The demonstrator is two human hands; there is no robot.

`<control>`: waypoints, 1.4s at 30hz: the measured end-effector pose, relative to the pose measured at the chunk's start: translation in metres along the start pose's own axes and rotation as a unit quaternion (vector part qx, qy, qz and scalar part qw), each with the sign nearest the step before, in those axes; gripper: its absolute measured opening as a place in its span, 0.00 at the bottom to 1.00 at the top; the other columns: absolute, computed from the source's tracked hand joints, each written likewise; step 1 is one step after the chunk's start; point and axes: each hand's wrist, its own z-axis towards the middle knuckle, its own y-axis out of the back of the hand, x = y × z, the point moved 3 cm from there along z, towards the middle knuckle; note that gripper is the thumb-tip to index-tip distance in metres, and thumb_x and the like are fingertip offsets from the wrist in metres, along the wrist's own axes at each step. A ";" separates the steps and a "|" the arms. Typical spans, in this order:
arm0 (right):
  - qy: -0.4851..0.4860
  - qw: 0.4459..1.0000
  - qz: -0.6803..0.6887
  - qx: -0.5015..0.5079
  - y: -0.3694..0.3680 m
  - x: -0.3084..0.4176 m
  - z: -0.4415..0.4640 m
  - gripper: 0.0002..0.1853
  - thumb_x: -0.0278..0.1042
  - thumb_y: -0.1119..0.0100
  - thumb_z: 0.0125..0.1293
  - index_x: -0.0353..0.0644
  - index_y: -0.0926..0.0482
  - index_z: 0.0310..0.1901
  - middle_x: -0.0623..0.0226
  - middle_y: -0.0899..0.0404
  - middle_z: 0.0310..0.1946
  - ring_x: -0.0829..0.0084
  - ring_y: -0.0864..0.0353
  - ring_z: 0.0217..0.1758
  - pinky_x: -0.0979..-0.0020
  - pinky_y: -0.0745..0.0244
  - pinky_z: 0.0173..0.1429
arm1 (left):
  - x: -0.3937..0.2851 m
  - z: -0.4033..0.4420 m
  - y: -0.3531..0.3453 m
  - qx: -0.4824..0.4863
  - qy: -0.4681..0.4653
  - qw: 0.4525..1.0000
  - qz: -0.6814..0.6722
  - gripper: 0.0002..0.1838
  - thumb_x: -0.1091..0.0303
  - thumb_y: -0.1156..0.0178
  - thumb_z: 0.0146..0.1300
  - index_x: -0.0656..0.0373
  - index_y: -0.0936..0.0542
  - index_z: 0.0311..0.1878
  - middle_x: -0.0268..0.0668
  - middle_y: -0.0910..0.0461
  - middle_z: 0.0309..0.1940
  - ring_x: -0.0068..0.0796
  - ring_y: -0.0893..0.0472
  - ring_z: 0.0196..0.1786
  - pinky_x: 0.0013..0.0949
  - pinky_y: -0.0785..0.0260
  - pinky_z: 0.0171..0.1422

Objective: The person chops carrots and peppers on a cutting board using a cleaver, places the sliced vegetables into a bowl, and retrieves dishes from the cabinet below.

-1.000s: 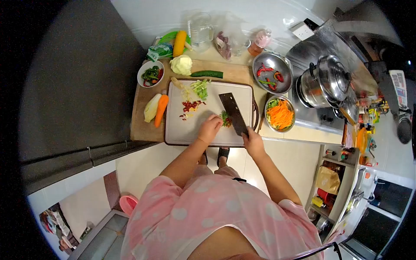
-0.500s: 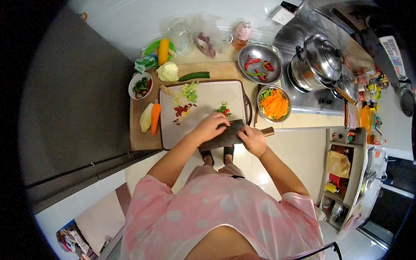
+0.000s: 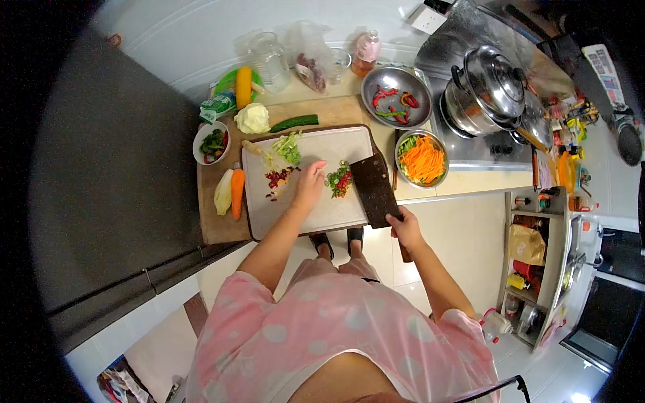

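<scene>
My right hand (image 3: 407,230) grips a cleaver (image 3: 375,191) where the blade meets the wooden handle. Its dark, broad blade lies over the right edge of the cutting board (image 3: 269,215). Just left of the blade is a small heap of chopped red and green chilies (image 3: 339,179). My left hand (image 3: 310,180) is over the middle of the board with fingers extended, holding nothing I can see. Close by on its left lie dark red chopped pieces (image 3: 277,178). Pale green chopped pieces (image 3: 289,146) sit higher on the board.
Around the board are a cucumber (image 3: 294,123), a cabbage (image 3: 253,119), a carrot (image 3: 237,193) and a white bowl (image 3: 196,144) of peppers. To the right stand a bowl of shredded carrot (image 3: 422,160), a metal bowl with red peppers (image 3: 396,97) and a steel pot (image 3: 494,84) on the stove.
My left hand has come off the cleaver blade and moved left and up. The cleaver has swung more upright, with my right hand lower at its handle. The chopped chili heap shows more fully.
</scene>
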 end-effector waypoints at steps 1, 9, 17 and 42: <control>-0.011 1.000 0.017 -0.014 0.001 -0.001 0.009 0.10 0.31 0.42 0.66 0.33 0.25 0.42 0.68 0.26 0.21 0.79 0.30 0.15 0.75 0.33 0.20 | -0.005 -0.007 -0.007 -0.009 -0.021 0.999 0.030 0.15 0.75 0.48 0.64 0.59 0.28 0.55 0.44 0.26 0.52 0.42 0.27 0.56 0.39 0.35 0.62; -0.013 1.000 0.009 0.025 0.019 0.018 0.098 0.12 0.35 0.42 0.66 0.34 0.24 0.45 0.68 0.26 0.21 0.79 0.33 0.11 0.75 0.36 0.15 | -0.010 -0.044 -0.036 -0.105 -0.046 0.992 0.044 0.29 0.71 0.44 0.62 0.61 0.39 0.66 0.50 0.39 0.65 0.53 0.40 0.68 0.46 0.47 0.72; -0.014 0.998 -0.008 0.065 -0.003 -0.001 0.092 0.12 0.34 0.42 0.67 0.33 0.24 0.43 0.69 0.26 0.19 0.80 0.34 0.11 0.77 0.37 0.15 | -0.019 -0.038 -0.048 -0.114 -0.056 0.984 0.123 0.36 0.65 0.39 0.60 0.66 0.43 0.68 0.55 0.43 0.68 0.54 0.42 0.70 0.46 0.51 0.74; -0.072 0.974 0.215 0.025 -0.062 -0.010 0.014 0.06 0.32 0.43 0.67 0.39 0.26 0.40 0.70 0.25 0.22 0.79 0.35 0.11 0.77 0.38 0.15 | -0.045 -0.018 -0.077 -0.138 -0.029 0.990 -0.022 0.26 0.62 0.47 0.67 0.61 0.35 0.65 0.50 0.32 0.61 0.51 0.33 0.64 0.44 0.42 0.69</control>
